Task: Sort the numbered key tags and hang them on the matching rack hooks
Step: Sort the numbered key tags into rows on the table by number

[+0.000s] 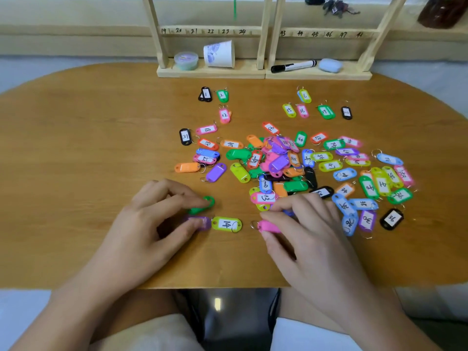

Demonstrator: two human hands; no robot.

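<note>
You're mid-sort, nothing hung yet. Your left hand point(154, 224) pinches a green tag point(202, 205) and a purple tag point(200, 222); bare table point(76, 148) opens toward nine o'clock. Tag 14 point(226, 224) lies between your hands. Your right hand point(304, 231) grips a pink tag point(269, 226), the pile point(291, 163) crowding twelve o'clock. Next, flip and read; the rack point(263, 69) stands beyond.

Multicoloured key tags point(291, 168), tan table point(88, 148)

Place: likely an office or key desk
Evidence: numbered wooden rack point(263, 34), marker point(293, 66), wooden table point(76, 148), paper cup point(219, 54)
</note>
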